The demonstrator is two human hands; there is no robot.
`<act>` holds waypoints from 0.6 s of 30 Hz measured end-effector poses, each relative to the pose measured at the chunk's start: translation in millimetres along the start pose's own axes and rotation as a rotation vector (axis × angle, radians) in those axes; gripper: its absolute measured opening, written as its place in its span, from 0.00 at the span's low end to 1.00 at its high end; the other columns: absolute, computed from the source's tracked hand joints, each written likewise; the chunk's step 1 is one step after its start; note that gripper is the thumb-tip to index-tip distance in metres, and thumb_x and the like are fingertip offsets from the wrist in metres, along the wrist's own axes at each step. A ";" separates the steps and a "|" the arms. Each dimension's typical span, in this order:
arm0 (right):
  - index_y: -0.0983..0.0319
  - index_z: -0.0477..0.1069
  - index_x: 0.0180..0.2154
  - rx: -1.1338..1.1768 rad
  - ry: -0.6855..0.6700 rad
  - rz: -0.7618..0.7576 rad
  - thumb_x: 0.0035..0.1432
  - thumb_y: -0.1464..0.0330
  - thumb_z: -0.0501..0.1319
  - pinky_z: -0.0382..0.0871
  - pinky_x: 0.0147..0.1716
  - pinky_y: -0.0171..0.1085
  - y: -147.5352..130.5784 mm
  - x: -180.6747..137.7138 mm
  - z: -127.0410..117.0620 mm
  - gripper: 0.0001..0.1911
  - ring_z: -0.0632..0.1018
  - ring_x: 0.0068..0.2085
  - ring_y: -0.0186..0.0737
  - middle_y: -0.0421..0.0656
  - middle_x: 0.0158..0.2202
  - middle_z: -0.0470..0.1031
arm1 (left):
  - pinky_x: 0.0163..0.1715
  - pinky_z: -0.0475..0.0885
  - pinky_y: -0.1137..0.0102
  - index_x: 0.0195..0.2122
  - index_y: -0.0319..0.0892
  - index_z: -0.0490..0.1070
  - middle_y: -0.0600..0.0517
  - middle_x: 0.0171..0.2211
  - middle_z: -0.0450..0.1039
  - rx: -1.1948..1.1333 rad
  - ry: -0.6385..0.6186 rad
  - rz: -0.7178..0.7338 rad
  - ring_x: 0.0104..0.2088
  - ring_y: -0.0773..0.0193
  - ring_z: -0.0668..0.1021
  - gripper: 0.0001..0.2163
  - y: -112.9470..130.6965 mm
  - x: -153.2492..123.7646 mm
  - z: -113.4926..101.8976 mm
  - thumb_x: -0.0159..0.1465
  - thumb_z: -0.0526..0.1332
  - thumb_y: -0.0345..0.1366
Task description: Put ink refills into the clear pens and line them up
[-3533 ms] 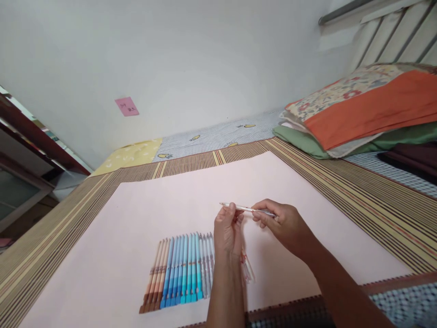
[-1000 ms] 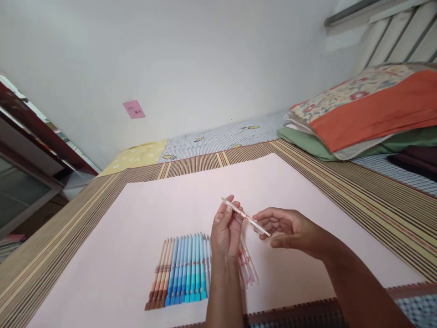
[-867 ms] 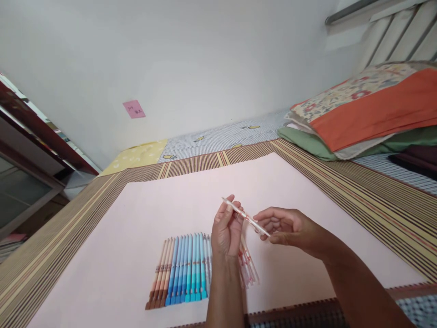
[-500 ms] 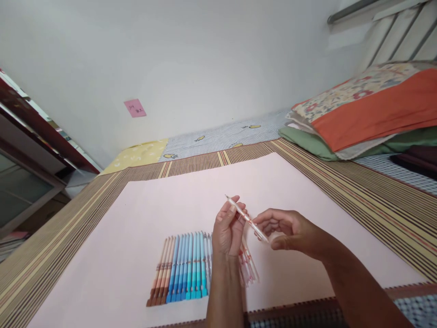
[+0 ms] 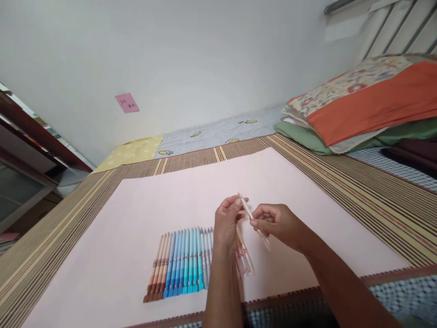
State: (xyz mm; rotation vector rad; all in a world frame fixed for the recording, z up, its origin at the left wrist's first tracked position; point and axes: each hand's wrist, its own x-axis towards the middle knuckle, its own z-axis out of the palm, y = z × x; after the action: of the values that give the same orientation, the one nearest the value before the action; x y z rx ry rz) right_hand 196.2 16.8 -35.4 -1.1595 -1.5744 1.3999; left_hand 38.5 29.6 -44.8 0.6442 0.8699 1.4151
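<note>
A slim whitish pen is held up over the pale pink sheet, its pointed tip tilted up and to the left. My right hand pinches it around the middle between thumb and fingers. Close to the tip end, the thumb and fingers of my left hand are closed against the pen. Below the hands lies a row of pens: brown-and-peach pens, blue ones, turquoise ones and clear-grey ones. My left forearm hides part of the row. Several pink-and-white pens lie right of that forearm.
The pink sheet rests on a striped mat. Folded orange and floral bedding is piled at the right. Behind are a checked cloth, a yellow cloth and a wall with a pink note.
The pen has turned steeper. My right hand has gone from open fingers near its lower end to a pinch at its middle. The view has shifted slightly.
</note>
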 end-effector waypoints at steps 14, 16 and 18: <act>0.59 0.65 0.24 -0.645 0.028 0.116 0.52 0.73 0.58 0.57 0.29 0.35 37.9 -7.2 25.9 0.06 0.72 0.29 0.37 0.40 0.26 0.74 | 0.25 0.71 0.78 0.37 0.35 0.77 0.48 0.30 0.79 -0.363 0.389 -0.033 0.26 0.69 0.79 0.04 31.5 9.7 -40.4 0.60 0.64 0.27; 0.59 0.65 0.24 -0.678 0.038 0.116 0.53 0.72 0.58 0.56 0.29 0.35 40.0 -5.4 28.8 0.06 0.71 0.29 0.37 0.40 0.26 0.73 | 0.24 0.70 0.78 0.37 0.35 0.77 0.48 0.29 0.78 -0.371 0.400 -0.038 0.26 0.69 0.78 0.04 31.1 9.9 -39.4 0.61 0.63 0.26; 0.59 0.65 0.25 -0.696 0.049 0.117 0.53 0.72 0.58 0.55 0.29 0.36 41.9 -3.8 31.0 0.06 0.70 0.29 0.37 0.40 0.26 0.73 | 0.24 0.70 0.78 0.37 0.35 0.77 0.48 0.29 0.78 -0.376 0.405 -0.045 0.26 0.69 0.78 0.04 31.1 10.1 -38.8 0.62 0.62 0.26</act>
State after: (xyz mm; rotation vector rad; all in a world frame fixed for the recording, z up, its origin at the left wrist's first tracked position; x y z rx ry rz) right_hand 175.4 2.9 -81.3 -1.6857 -2.0587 0.8849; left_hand -11.5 37.6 -42.0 0.0507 0.8889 1.6421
